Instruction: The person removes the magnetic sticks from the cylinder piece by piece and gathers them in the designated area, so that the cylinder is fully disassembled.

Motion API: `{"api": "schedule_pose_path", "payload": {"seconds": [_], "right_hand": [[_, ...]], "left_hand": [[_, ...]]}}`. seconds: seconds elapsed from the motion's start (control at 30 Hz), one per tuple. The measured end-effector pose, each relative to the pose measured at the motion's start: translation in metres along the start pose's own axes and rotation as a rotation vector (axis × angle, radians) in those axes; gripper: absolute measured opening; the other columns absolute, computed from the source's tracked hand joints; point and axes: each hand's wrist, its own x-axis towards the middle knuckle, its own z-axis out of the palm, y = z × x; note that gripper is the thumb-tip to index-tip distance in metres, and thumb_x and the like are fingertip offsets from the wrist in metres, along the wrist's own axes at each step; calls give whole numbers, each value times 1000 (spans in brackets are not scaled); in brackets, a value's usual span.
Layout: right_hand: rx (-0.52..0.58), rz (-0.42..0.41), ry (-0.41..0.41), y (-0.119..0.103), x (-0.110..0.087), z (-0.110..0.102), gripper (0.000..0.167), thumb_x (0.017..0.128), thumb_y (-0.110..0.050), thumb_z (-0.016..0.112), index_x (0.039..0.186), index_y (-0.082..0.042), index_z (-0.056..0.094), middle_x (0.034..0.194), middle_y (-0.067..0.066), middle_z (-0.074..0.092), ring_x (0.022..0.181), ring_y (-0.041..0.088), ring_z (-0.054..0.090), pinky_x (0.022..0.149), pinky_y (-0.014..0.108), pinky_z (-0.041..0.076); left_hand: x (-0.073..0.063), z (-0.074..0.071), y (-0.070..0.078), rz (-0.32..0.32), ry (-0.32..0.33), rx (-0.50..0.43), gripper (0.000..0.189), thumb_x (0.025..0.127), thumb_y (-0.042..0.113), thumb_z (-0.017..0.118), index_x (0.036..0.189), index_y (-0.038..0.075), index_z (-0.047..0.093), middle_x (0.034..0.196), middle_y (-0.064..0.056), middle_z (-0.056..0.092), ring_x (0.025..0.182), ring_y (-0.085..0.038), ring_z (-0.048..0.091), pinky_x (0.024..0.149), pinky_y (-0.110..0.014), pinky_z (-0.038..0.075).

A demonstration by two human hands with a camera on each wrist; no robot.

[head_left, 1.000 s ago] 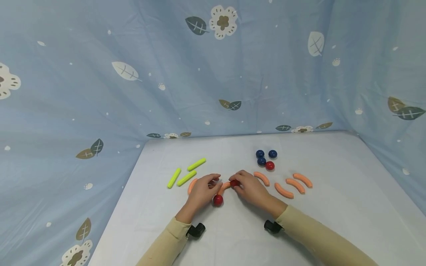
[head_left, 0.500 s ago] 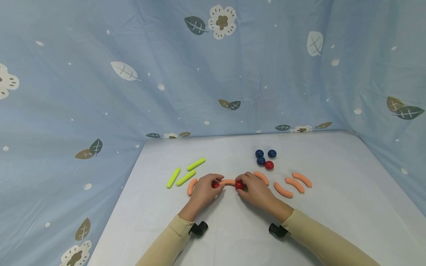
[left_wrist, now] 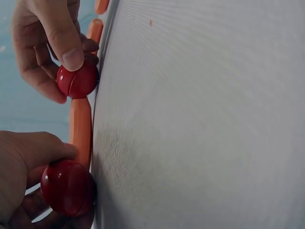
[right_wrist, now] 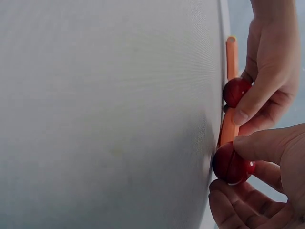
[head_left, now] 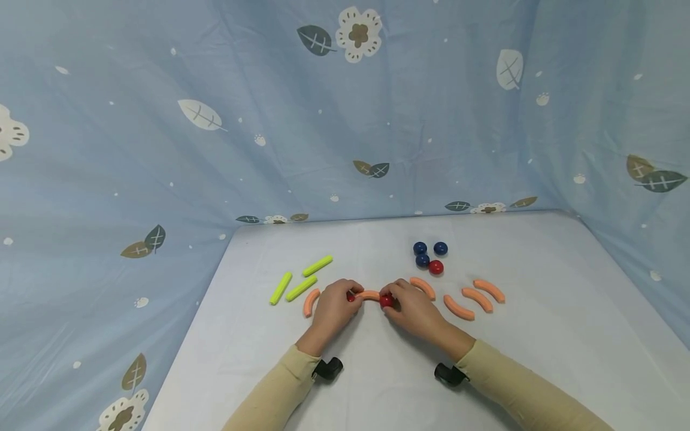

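Note:
A curved orange stick (head_left: 369, 295) lies between two glossy red balls on the white table, with a ball at each of its ends. My left hand (head_left: 334, 306) curls its fingers and thumb round the left red ball (left_wrist: 68, 187), its thumb tip beside the stick. Round the right red ball (right_wrist: 232, 163), my right hand (head_left: 411, 305) has its thumb and fingers in a pinch. In the head view the left ball is mostly hidden by the fingers. The wrist views show ball and stick touching at the right end.
Left of the hands are three yellow-green sticks (head_left: 302, 288) and a curved orange stick (head_left: 311, 303). Right of them lie several more orange sticks (head_left: 459, 307). Farther back, a third red ball (head_left: 436, 267) sits by three dark blue balls (head_left: 423, 261). A blue patterned cloth (head_left: 302, 120) hangs behind.
My left hand, earlier beside the left red ball, now holds it at the orange stick's left end. The stick has turned from slanted to nearly level. The right hand has shifted slightly right.

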Motion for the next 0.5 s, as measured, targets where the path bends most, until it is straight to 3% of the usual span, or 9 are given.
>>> {"api": "schedule_pose_path", "payload": {"seconds": [0.5], "right_hand": [[25, 34, -19, 0, 0, 1, 26, 86, -16, 81, 108, -16, 67, 99, -6, 58, 82, 4, 55, 73, 25, 53]], "left_hand": [[-1, 2, 2, 2, 20, 36, 8, 88, 14, 77, 96, 16, 77, 82, 7, 63, 65, -7, 50, 54, -21, 43]]}}
